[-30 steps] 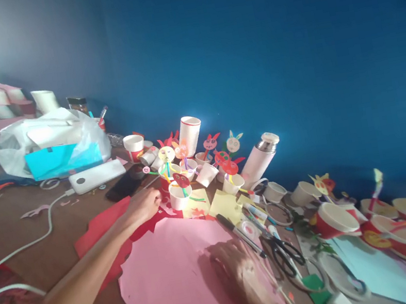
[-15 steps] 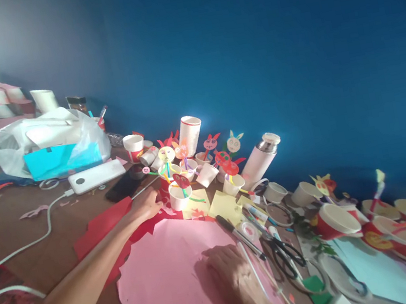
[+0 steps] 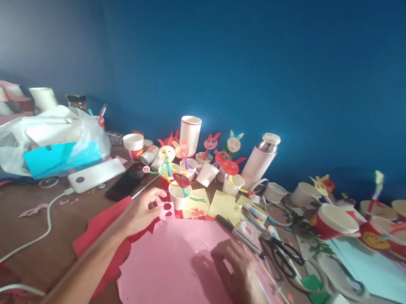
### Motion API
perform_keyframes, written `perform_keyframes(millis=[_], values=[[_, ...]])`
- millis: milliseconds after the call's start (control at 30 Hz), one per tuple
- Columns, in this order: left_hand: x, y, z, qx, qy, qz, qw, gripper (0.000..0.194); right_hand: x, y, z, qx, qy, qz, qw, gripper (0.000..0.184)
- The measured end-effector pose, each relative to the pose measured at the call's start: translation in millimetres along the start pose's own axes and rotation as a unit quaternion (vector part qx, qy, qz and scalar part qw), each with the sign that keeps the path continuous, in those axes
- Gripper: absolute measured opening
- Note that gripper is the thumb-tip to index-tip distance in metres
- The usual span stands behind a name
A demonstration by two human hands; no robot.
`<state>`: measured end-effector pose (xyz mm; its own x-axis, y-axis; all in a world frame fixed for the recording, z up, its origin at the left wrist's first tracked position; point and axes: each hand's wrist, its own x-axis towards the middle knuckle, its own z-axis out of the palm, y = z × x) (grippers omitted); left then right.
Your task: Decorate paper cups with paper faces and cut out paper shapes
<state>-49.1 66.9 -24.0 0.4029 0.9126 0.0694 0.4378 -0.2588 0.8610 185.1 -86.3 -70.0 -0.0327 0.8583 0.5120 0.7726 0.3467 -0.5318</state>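
Paper of many colors covered a crowded worktop, where a left hand [image 3: 144,210], thumb and forefinger curved toward each other, reached a small pink scrap [image 3: 172,211] with two round dark spots, perhaps holes. Whether the fingertips pinched the scrap or merely touched it could not be told. The right hand [image 3: 242,276] lay over a large pink sheet [image 3: 167,284], open and gripping nothing, its fingers loosely bent.

The scrap sat just beyond the sheet's far edge, beside a white paper cup [image 3: 180,200] bearing a dark red face [image 3: 182,180]. Red paper [image 3: 102,226] spread beneath the left forearm, while black-handled scissors [image 3: 297,255] lay to the right of the sheet.

Both pink pieces looked feather-light and flexible. The scrap, narrow around its spots, seemed likely to crease or tear there if pulled; a soft pinch at an outer edge appeared the safest hold. The broad sheet, uneven along its rim, looked apt to slide or buckle, best steadied by a flat palm or lifted by two opposite edges.
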Motion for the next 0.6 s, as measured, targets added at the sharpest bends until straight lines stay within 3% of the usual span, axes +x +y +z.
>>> perform_keyframes(millis=[100, 200, 300, 367, 433, 533, 600], values=[[-13.5, 19.2, 12.4, -0.067, -0.024, -0.010, 0.997, 0.034, 1.0, -2.3, 0.0, 0.116, 0.022, 0.117, 0.986, 0.014], [-17.5, 36.1, 28.0, -0.126, -0.037, -0.016, 0.991, 0.032, 2.6, 2.9, 0.5, 0.213, 0.054, 0.235, 0.947, 0.017], [-12.1, 51.6, 44.7, -0.184, -0.031, 0.000, 0.982, 0.020, 5.0, 13.2, -2.8, 0.282, 0.113, 0.285, 0.909, 0.022], [-5.7, 60.2, 57.1, -0.228, -0.024, 0.013, 0.973, 0.017, 6.4, 17.7, -7.1, 0.282, 0.143, 0.282, 0.906, 0.021], [0.8, 65.5, 70.8, -0.266, -0.031, 0.024, 0.963, 0.018, 6.8, 18.0, -11.2, 0.226, 0.129, 0.247, 0.933, 0.016], [7.4, 64.5, 90.6, -0.299, -0.041, 0.023, 0.953, 0.019, 4.4, 14.5, -13.0, 0.033, 0.078, 0.129, 0.988, 0.012], [8.4, 58.7, 100.0, -0.310, -0.034, 0.018, 0.950, 0.022, 1.0, 14.1, -10.8, -0.122, 0.065, 0.066, 0.988, 0.017]])
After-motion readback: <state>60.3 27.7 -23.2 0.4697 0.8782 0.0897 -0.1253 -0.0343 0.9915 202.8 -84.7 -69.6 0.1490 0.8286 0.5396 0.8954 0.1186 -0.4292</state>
